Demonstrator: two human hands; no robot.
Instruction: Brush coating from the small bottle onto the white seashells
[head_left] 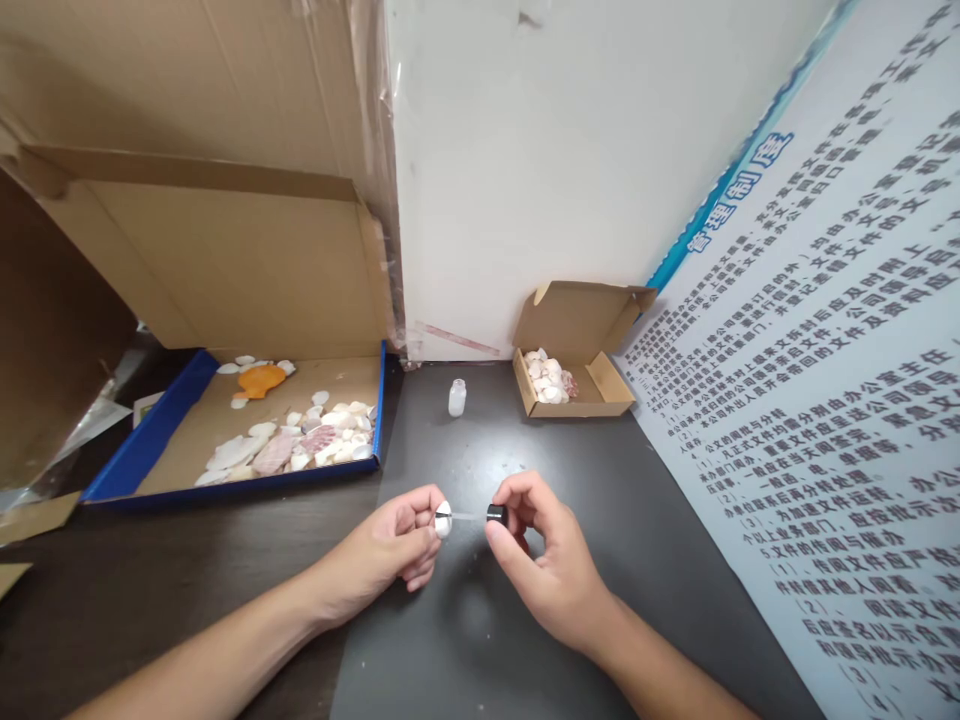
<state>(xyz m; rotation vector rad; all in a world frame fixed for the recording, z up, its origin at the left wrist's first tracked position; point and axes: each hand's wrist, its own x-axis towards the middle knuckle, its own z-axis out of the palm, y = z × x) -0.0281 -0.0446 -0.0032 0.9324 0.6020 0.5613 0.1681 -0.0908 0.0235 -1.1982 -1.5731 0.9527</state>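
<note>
Between the thumb and fingers of my left hand (405, 535) is a small white shell (444, 520), held on edge above the table. My right hand (544, 555) pinches a black bottle cap (496, 513) with a thin pale applicator brush (469, 517) sticking out of it to the left. The brush's dark tip meets the shell, or lies just in front of it. Farther back stands a small translucent bottle (457, 398), upright and without a cap, with whitish content.
At the left lies an open blue-edged cardboard box (180, 470) with many shells (322, 440) and an orange piece (262, 380). A smaller open carton (577, 408) at the back right holds more shells (550, 378). A printed board (840, 380) leans along the right side.
</note>
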